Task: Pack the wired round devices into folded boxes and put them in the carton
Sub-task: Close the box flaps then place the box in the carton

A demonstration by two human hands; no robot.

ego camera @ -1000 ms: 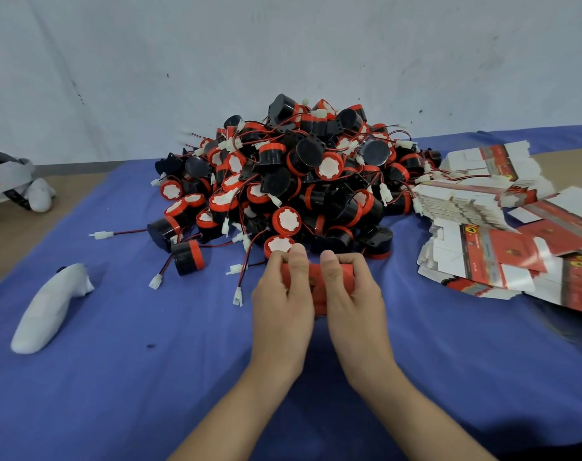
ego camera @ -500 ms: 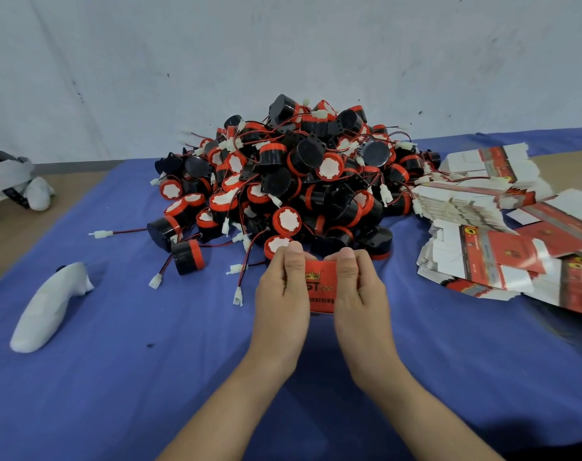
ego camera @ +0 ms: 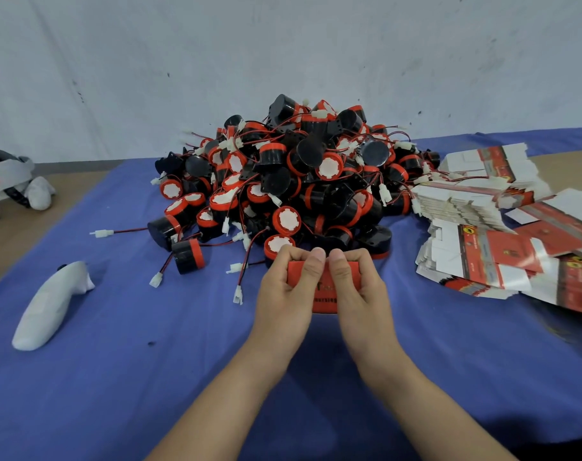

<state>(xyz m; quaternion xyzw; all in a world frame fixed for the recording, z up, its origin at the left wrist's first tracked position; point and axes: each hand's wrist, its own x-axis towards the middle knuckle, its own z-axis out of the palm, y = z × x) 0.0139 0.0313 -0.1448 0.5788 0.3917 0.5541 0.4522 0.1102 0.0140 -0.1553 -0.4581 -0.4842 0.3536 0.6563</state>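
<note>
A small red box [ego camera: 323, 296] sits between both my hands, just in front of a big pile of black-and-red round devices [ego camera: 293, 181] with red-black wires and white plugs. My left hand [ego camera: 284, 291] grips the box's left side and my right hand [ego camera: 358, 291] grips its right side. Both thumbs press on the box's top edge, side by side. Much of the box is hidden by my fingers. A heap of flat, unfolded red-and-white boxes [ego camera: 489, 234] lies to the right of the pile. No carton is in view.
A blue cloth [ego camera: 116, 377] covers the table, with bare brown table at the far left and right. A white controller [ego camera: 50, 304] lies on the cloth at left. A white and grey headset [ego camera: 7, 178] rests at the left edge. A pale wall stands behind.
My thumbs have come together over the box's top edge; half a second ago they were apart with the red printed face showing between them. The pile has not moved.
</note>
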